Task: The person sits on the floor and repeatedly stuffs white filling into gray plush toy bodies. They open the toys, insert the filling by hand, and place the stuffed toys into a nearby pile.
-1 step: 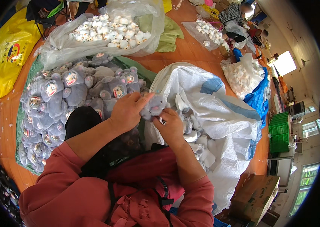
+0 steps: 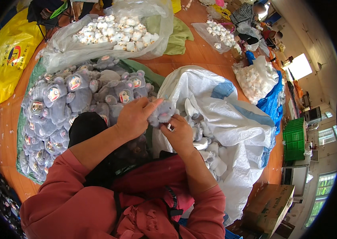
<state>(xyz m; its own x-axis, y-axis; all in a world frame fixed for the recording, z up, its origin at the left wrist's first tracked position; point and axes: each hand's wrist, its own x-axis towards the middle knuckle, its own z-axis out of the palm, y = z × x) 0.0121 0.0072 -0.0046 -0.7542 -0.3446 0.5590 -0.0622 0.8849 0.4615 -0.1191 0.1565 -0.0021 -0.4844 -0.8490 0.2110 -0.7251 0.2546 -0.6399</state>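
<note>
**Both hands on a small grey plush toy**

The left hand [image 2: 133, 118] curls closed around a small grey plush toy [image 2: 163, 112], thumb on top. The right hand [image 2: 179, 134], at 5 o'clock from it, pinches its underside. At 9 o'clock lies a heap of grey plush dolls with round printed faces [image 2: 62, 105]. At 3 o'clock gapes a big white woven sack [image 2: 232, 119]; at 12, a clear plastic bag of white pieces [image 2: 108, 34]. A bright yellow plastic bag [image 2: 5, 59] sits at 10 o'clock. Bare orange floor [image 2: 200, 49] shows between them.

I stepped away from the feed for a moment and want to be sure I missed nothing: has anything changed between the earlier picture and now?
Nothing visibly changed. The left hand and right hand hold the same small grey plush toy between them over the white sack, and the pile of grey plush toys lies as before.
</note>
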